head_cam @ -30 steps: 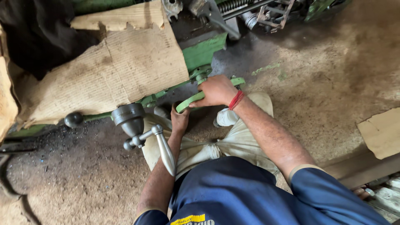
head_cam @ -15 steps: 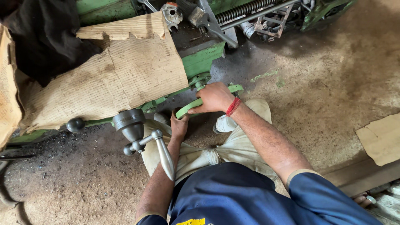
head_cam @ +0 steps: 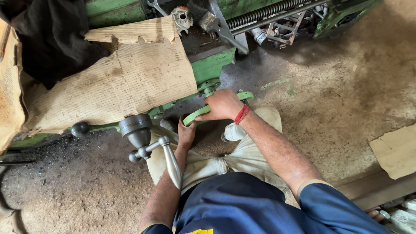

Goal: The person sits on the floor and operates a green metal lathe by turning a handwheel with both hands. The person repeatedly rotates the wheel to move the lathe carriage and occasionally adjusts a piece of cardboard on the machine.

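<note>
My right hand (head_cam: pixel 222 105) is closed over the top rim of a green handwheel (head_cam: pixel 194 117) on the front of a green machine (head_cam: pixel 212 65). A red thread band circles that wrist. My left hand (head_cam: pixel 187 132) reaches up under the same wheel and presses against its lower left rim. Just left of my left forearm a grey metal lever with ball ends (head_cam: pixel 167 158) juts out from a round grey hub (head_cam: pixel 136 128). I am crouched, with my beige trousers and blue shirt below.
Torn brown cardboard (head_cam: pixel 117 82) covers the machine bed, with black cloth (head_cam: pixel 52 39) at the upper left. Wrenches and metal parts (head_cam: pixel 216 21) lie on the bed beside a long screw shaft (head_cam: pixel 268 13). Dusty concrete floor surrounds me; another cardboard piece (head_cam: pixel 396 149) lies at right.
The view has tilted up, showing more of the machine bed. Both hands stay on the green handwheel with almost no shift.
</note>
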